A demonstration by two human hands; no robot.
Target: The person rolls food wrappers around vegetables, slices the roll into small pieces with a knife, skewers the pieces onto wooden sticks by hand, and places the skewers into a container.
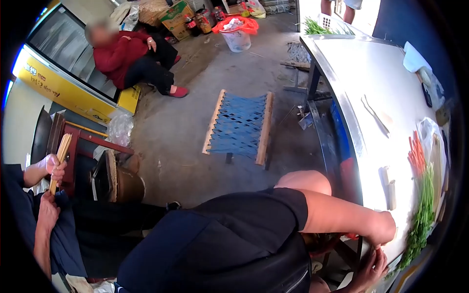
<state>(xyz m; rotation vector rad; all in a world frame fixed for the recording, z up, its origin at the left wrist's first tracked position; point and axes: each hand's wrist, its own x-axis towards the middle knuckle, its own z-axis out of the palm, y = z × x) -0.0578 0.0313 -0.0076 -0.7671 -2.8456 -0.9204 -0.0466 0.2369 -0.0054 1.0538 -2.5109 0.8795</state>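
Note:
At the metal table's near edge, my left hand point(383, 228) is closed with its fingers bent down. Just below it, my right hand point(373, 267) has curled fingers almost touching the left. Whatever lies between my fingertips is too small and hidden to name. On the bright tabletop point(361, 63), pale wrapped sticks point(391, 188) lie above my left hand. To the right are long green stalks point(422, 215) and orange-red strips point(416, 154). Metal tongs point(375, 116) rest farther up the table.
A co-worker at the left holds a bundle of thin sticks point(59, 163) in two hands. Another person sits by a yellow glass-door cooler point(58, 93). A blue woven stool point(238, 124) stands on the floor, with a red-lined bin point(236, 39) beyond it.

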